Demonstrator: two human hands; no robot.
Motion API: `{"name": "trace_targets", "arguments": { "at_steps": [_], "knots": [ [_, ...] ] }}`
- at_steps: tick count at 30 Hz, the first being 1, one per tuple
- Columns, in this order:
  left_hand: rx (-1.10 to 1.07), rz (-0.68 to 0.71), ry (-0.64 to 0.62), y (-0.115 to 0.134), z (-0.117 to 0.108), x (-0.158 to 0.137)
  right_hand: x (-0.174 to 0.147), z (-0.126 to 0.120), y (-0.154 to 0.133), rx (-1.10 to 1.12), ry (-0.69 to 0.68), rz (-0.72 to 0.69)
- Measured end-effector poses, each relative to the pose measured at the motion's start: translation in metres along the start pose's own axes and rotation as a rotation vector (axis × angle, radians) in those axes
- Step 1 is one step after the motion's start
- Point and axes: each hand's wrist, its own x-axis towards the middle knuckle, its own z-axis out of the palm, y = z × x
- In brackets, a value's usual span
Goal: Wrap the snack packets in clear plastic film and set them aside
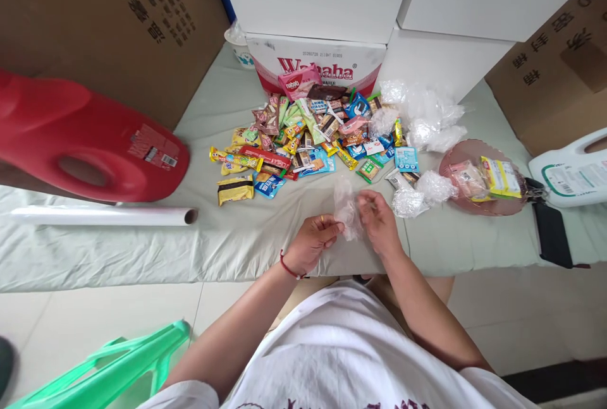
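A thin, crumpled clear plastic bag is held up in front of me, above the near part of the cloth-covered surface. My left hand pinches its lower left side between thumb and fingers. On its right side, my right hand has its fingers curled in against the plastic, slightly blurred. Just beyond my hands spreads a heap of small wrapped snacks in yellow, blue, red, green and brown packets. A pink wafer packet lies on top at the back.
Bundles of clear plastic lie at right, near a pink plate with packets on it. A black wallet, white jug, red jug and white roll flank the surface. Behind stands a Wahaha carton.
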Motion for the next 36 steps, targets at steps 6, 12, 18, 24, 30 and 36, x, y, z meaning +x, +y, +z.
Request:
{"name": "trace_targets", "arguments": {
  "at_steps": [6, 12, 18, 24, 30, 36],
  "knots": [
    [-0.044, -0.015, 0.060, 0.002, 0.000, 0.004, -0.022, -0.030, -0.013, -0.410, -0.288, -0.494],
    [-0.115, -0.070, 0.037, 0.000, -0.003, 0.003, -0.018, -0.034, -0.001, -0.012, -0.037, -0.056],
    [-0.303, 0.027, 0.108, 0.005, -0.009, 0.003, -0.014, -0.037, 0.008, 0.332, 0.082, 0.283],
    [-0.312, 0.075, 0.076, 0.004, -0.005, 0.003, -0.014, -0.036, 0.007, 0.174, 0.121, 0.205],
    [-0.226, 0.003, 0.107, 0.000, -0.005, 0.007, 0.009, -0.017, 0.000, 0.131, 0.054, 0.255],
    [0.017, 0.163, 0.409, -0.004, -0.021, 0.014, 0.010, -0.009, -0.004, 0.310, 0.103, 0.417]
  ]
}}
